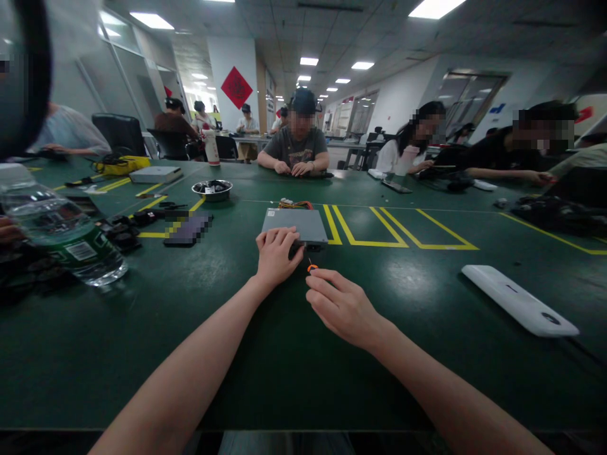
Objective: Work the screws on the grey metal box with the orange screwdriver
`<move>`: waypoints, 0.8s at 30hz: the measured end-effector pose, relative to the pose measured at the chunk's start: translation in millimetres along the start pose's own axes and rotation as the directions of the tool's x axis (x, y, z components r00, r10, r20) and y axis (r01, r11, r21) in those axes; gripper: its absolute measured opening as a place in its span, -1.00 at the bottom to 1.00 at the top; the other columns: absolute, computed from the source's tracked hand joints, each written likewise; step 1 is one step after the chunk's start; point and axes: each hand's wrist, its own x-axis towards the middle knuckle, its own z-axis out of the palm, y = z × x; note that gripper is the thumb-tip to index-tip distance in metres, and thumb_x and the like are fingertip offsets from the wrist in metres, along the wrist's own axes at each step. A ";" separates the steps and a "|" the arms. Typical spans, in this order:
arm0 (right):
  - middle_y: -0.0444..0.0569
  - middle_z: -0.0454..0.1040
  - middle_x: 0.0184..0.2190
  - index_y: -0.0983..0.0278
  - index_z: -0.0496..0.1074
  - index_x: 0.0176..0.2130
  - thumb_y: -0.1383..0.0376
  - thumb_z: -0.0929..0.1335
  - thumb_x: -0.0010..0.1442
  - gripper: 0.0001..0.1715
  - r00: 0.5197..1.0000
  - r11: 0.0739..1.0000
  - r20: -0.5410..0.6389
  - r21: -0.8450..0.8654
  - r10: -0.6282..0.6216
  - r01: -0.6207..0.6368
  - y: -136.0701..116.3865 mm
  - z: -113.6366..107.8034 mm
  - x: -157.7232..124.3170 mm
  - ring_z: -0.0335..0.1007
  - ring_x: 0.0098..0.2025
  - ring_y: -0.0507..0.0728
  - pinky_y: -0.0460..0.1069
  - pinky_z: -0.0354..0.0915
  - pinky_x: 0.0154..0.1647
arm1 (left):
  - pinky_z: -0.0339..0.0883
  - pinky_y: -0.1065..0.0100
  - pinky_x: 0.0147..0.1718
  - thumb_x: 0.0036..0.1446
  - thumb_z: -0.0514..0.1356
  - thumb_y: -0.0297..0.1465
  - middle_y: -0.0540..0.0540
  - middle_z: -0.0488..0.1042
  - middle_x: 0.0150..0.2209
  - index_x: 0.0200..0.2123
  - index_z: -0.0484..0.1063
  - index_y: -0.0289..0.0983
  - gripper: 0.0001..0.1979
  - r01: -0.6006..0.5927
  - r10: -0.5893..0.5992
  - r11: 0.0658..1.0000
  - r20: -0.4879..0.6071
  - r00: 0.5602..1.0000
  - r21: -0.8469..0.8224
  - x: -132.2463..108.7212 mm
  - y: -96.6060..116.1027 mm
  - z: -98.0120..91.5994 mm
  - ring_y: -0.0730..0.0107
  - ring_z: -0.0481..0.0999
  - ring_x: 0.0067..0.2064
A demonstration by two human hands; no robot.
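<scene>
A flat grey metal power supply unit (296,222) lies on the green table in front of me, with a bundle of coloured wires (294,204) at its far side. My left hand (279,256) grips its near left corner, fingers over the top and thumb at the near face. Just to the right, my right hand (344,306) is closed on a small screwdriver (312,268) with an orange handle and a thin shaft. The shaft points up toward the unit's near face and looks apart from it. Most of the handle is hidden by my fingers.
A metal bowl (212,190) with dark small parts stands beyond the unit to the left, near a phone (188,229). A water bottle (61,234) is at far left; a white device (519,300) lies at right. A person (296,142) sits opposite.
</scene>
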 end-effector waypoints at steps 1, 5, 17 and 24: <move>-0.02 0.42 -0.28 0.30 0.27 -0.33 0.46 0.24 0.13 -0.91 1.000 1.000 -0.016 0.002 0.002 -0.002 0.2 0.3 -0.9 0.31 -0.12 0.11 -0.01 0.35 -0.13 | -0.02 0.09 -0.05 0.08 0.12 -0.30 -0.01 0.42 -0.03 -0.19 0.33 -0.14 -0.81 0.001 -0.001 1.000 0.005 1.000 0.004 0.0 0.0 -0.2 0.19 0.29 -0.01; 0.02 0.41 -0.28 0.30 0.25 -0.32 0.49 0.27 0.07 -0.86 0.985 0.999 -0.165 0.039 0.043 -0.037 4.4 0.2 -10.5 0.33 -0.13 0.11 0.01 0.37 -0.14 | -0.02 0.10 -0.05 0.08 0.12 -0.30 -0.02 0.41 -0.02 -0.19 0.33 -0.14 -0.81 0.003 -0.003 1.000 0.009 1.000 0.013 -0.2 -0.1 -0.4 0.20 0.29 -0.01; -0.06 0.41 -0.33 0.24 0.25 -0.36 0.50 0.30 -0.01 -0.80 0.955 0.990 -0.264 0.063 0.138 -0.126 25.4 -4.5 -31.9 0.37 -0.24 0.06 -0.02 0.39 -0.28 | 0.00 0.10 -0.07 0.09 0.11 -0.30 -0.04 0.42 -0.04 -0.19 0.34 -0.14 -0.81 -0.019 0.019 1.000 -0.004 1.000 0.013 -0.4 -1.0 -1.4 0.17 0.30 -0.02; -0.03 0.40 -0.32 0.26 0.24 -0.34 0.50 0.30 -0.01 -0.78 0.965 0.993 -0.235 0.047 0.120 -0.112 23.9 -3.8 -31.0 0.36 -0.21 0.07 -0.02 0.38 -0.27 | 0.00 0.10 -0.07 0.09 0.11 -0.30 -0.05 0.42 -0.03 -0.17 0.34 -0.14 -0.80 -0.014 0.014 1.000 0.011 1.000 0.012 -0.6 -1.7 -1.3 0.17 0.29 -0.01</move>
